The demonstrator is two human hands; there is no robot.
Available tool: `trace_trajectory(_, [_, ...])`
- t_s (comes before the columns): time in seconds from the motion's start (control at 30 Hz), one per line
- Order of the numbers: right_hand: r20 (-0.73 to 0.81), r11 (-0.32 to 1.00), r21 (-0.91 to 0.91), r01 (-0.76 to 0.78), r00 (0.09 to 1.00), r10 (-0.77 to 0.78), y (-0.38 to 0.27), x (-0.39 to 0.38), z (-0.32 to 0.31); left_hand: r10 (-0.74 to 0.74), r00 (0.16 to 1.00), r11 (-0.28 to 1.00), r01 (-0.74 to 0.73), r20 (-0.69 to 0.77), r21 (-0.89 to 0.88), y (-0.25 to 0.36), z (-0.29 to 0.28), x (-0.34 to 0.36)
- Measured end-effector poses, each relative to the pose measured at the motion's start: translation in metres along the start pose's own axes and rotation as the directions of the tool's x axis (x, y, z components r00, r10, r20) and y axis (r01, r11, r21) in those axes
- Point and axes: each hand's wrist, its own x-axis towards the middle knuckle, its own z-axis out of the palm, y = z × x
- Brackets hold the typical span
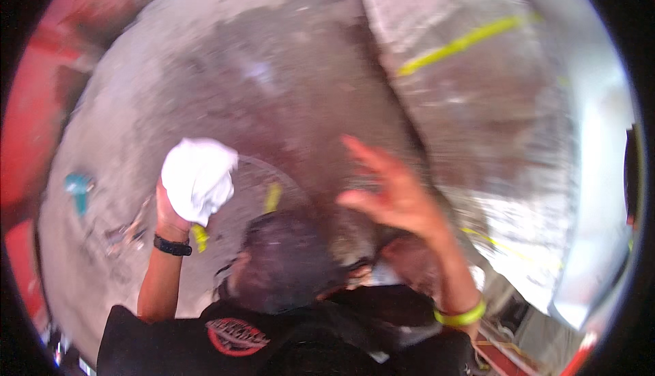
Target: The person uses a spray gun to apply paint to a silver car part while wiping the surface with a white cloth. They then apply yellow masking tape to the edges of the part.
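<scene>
My left hand (pixel 170 213) is raised at the left and closed on a crumpled white cloth (pixel 198 177), which hides most of the fingers. My right hand (pixel 399 195) is lifted at the centre right, somewhat blurred, with its thumb and fingers apart and nothing between them. Below and between the hands is a dark rounded thing (pixel 283 260); blur keeps me from telling what it is. Small yellow pieces (pixel 273 197) show near the left hand, one of them just below the cloth.
Grey-brown ground (pixel 286 69) stretches ahead. A raised pale slab (pixel 477 103) with a yellow stripe (pixel 464 45) runs along the right. Red panels (pixel 41 103) border the left. A teal object (pixel 79 188) and some scraps (pixel 126 236) lie on the ground at left.
</scene>
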Motion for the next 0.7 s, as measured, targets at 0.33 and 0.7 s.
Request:
trace_trajectory(0.33, [-0.674,0.971,0.231,-0.061,0.710,0.205,0.001,-0.073,-0.041,-0.427,0.778,0.790,0.074,0.460,0.609,-0.175,0.272,0.031])
trace_trajectory(0.7, [-0.352,0.613,0.229,-0.756,0.523,0.776,0.045,-0.304,0.105,-0.352,0.739,0.393,-0.440,0.574,0.807,-0.232,0.229,0.052])
